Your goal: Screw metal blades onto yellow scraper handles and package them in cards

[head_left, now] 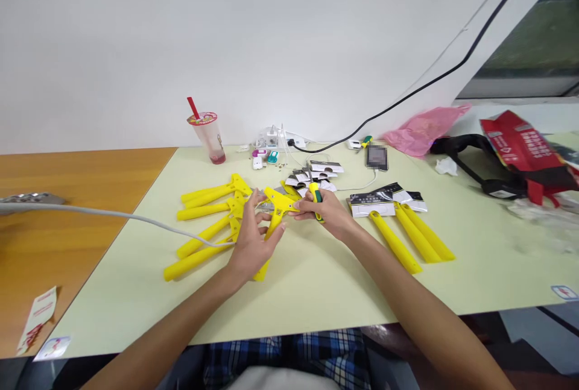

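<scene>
My left hand (253,239) is wrapped round the handle of a yellow plastic scraper (279,200), its wide head turned up with small screws in it. My right hand (329,212) grips a yellow and green screwdriver (315,197), shaft pointing away from me, while its fingertips pinch the right corner of the scraper's head. To the left lie several more yellow scrapers (203,197). Yellow handles (395,242) with black and white card sleeves (375,200) over their heads rest to the right. Behind my hands is a pile of loose card sleeves (312,178).
A plastic cup (210,140) with a red straw stands at the back left. Chargers and a power strip (271,137) line the wall, beside a phone (377,157). A grey cable (149,219) crosses from the left to my left hand. A pink bag (423,131) and red bag (525,143) lie right.
</scene>
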A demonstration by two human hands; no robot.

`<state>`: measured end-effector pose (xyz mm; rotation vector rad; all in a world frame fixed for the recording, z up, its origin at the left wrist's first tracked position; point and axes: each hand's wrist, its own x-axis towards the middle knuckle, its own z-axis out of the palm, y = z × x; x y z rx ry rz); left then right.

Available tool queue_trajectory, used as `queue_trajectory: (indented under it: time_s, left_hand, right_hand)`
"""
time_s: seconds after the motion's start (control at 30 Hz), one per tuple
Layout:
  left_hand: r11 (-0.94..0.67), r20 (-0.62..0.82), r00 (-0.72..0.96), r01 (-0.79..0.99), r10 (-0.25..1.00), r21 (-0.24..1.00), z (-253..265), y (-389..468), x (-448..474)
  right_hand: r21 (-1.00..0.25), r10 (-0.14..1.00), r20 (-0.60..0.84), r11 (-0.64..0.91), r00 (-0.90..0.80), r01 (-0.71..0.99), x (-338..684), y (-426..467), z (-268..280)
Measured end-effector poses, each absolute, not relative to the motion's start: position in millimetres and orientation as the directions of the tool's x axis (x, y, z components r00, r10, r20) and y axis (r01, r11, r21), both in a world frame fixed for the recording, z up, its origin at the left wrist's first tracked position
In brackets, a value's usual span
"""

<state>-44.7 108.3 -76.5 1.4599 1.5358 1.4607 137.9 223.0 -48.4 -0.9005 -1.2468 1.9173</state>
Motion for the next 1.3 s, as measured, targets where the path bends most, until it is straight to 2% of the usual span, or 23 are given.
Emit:
queue_trajectory:
  time_s: [0.1, 0.2, 0.27, 0.37, 0.43, 0.5, 0.6, 0.67, 0.73, 0.8, 0.9, 1.0, 1.07, 1.17, 1.3]
  left_hand:
    - [-0.371, 0.537, -0.04, 0.68, 0.843, 0.633, -78.4, 110.7, -51.1]
    - [-0.43, 0.592, 0.158, 0.831, 0.79, 0.352, -79.9, 115.0, -53.8]
    - [-0.393, 0.575, 0.191, 0.884, 0.796, 0.251, -81.8, 116.4, -53.2]
    - [-0.343, 0.535, 0.181, 0.913, 0.825, 0.22, -83.9, 116.6, -51.1]
    - [-0.33, 0.5, 0.158, 0.902, 0.851, 0.278, -83.6, 117.4, -49.7]
    - [-0.329, 0.474, 0.12, 0.861, 0.872, 0.388, -81.6, 119.8, -48.4]
    - [-0.347, 0.477, 0.014, 0.705, 0.879, 0.618, -75.6, 127.0, -46.9]
    - [-0.333, 0.438, -0.087, 0.524, 0.895, 0.784, -68.7, 132.9, -48.1]
    - [-0.268, 0.316, -0.169, 0.257, 0.934, 0.928, -58.9, 138.3, -52.5]
    - [-0.173, 0.154, -0.212, -0.077, 0.965, 0.982, -46.5, 141.9, -59.7]
    - [-0.038, -0.05, -0.16, -0.506, 0.986, 0.862, -28.6, 142.5, -71.9]
    - [0.037, -0.137, -0.069, -0.759, 0.988, 0.65, -20.2, 138.5, -80.3]
    - [0.082, -0.181, -0.025, -0.825, 0.983, 0.559, -21.5, 135.3, -83.2]
    - [0.128, -0.235, 0.006, -0.851, 0.972, 0.509, -29.4, 131.8, -86.6]
    - [0.15, -0.27, 0.005, -0.84, 0.963, 0.522, -39.0, 131.0, -94.2]
  right_hand:
    - [-0.933, 0.83, -0.17, -0.308, -0.532, -0.183, 138.2, 224.1, -47.4]
    - [-0.939, 0.833, -0.143, -0.285, -0.534, -0.192, 138.0, 223.1, -46.7]
    - [-0.939, 0.839, -0.131, -0.276, -0.529, -0.205, 137.6, 222.2, -46.1]
    - [-0.94, 0.847, -0.112, -0.259, -0.519, -0.221, 137.4, 221.4, -45.3]
    - [-0.944, 0.854, -0.087, -0.235, -0.512, -0.233, 137.6, 221.4, -45.3]
    - [-0.946, 0.861, -0.054, -0.206, -0.506, -0.25, 138.2, 221.5, -45.1]
    - [-0.945, 0.856, 0.014, -0.156, -0.517, -0.286, 139.3, 221.1, -43.2]
    - [-0.94, 0.848, 0.074, -0.117, -0.524, -0.322, 140.0, 220.6, -41.1]
    - [-0.946, 0.856, 0.132, -0.041, -0.5, -0.32, 140.5, 220.7, -40.3]
    - [-0.972, 0.868, 0.182, 0.089, -0.462, -0.217, 140.8, 222.2, -43.0]
    - [-0.966, 0.876, 0.213, 0.254, -0.432, 0.039, 141.4, 227.6, -54.9]
    - [-0.918, 0.873, 0.228, 0.34, -0.431, 0.203, 144.3, 234.5, -69.5]
    - [-0.891, 0.849, 0.237, 0.384, -0.473, 0.243, 148.7, 238.2, -76.3]
    - [-0.889, 0.812, 0.237, 0.403, -0.533, 0.218, 157.1, 241.1, -82.2]
    - [-0.967, 0.866, 0.152, 0.23, -0.476, 0.11, 163.4, 241.6, -89.3]
